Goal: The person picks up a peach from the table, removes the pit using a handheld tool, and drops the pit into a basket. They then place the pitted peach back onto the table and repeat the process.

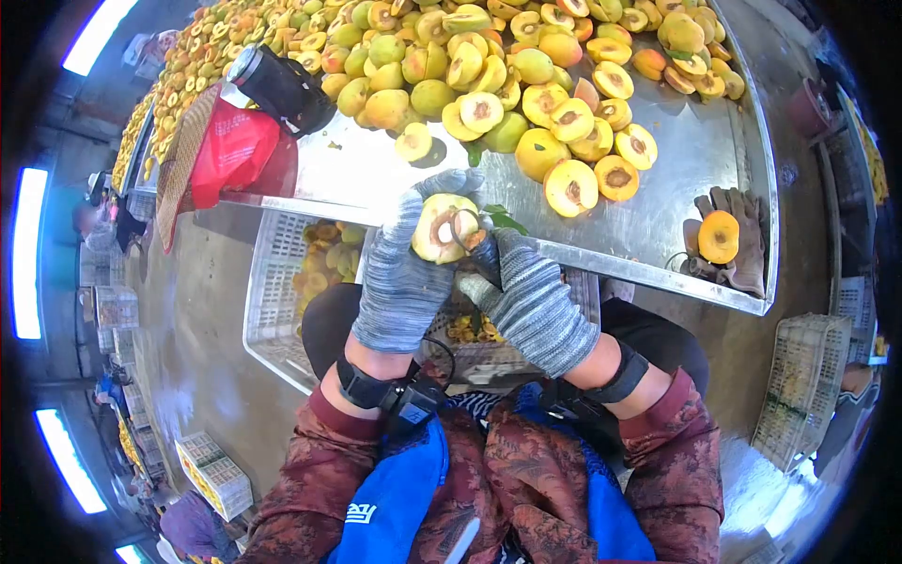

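Both my hands wear grey striped knit gloves and meet at the metal table's (639,268) front edge. My left hand (404,273) is closed around a halved pale fruit (438,228), its cut face and pit turned toward me. In my right hand (537,296) is a small tool (467,226) with a dark handle and a curved metal loop, which touches the fruit at the pit. Green leaves (505,220) show just behind the fruit. On the table beyond lie many halved and whole yellow-green fruits (571,187).
A crate (266,301) with fruit stands below the table edge. A dark bottle (282,89), a red bag (235,150) and a woven hat (178,174) lie at left. Brown gloves (749,249) rest at right under a fruit half. White crates (799,385) and other people are around.
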A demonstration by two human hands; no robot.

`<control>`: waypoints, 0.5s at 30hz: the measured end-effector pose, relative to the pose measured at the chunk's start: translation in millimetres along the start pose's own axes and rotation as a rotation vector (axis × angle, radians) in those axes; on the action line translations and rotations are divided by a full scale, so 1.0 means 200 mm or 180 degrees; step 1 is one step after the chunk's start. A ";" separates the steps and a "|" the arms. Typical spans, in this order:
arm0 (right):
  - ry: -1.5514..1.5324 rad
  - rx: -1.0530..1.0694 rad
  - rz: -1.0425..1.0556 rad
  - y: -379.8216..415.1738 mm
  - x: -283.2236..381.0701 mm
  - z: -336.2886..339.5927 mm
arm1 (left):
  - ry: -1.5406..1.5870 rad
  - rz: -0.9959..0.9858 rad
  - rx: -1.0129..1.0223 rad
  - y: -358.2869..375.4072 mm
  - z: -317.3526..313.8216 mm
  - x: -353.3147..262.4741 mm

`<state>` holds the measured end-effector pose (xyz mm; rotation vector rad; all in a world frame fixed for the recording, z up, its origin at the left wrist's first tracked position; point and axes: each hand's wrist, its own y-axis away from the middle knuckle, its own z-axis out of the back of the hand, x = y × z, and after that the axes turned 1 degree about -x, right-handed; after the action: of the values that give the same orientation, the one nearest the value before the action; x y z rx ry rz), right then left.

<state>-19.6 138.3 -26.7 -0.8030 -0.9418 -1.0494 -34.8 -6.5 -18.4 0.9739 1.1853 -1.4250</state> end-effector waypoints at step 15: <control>-0.0177 -0.0180 0.0106 0.04 -0.01 -0.03 | -0.0768 -0.0298 -0.0306 0.03 -0.08 -0.16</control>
<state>-10.8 136.6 -30.6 -0.8957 -0.9463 -1.0331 -23.0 15.2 8.1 0.6666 1.1198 -1.4982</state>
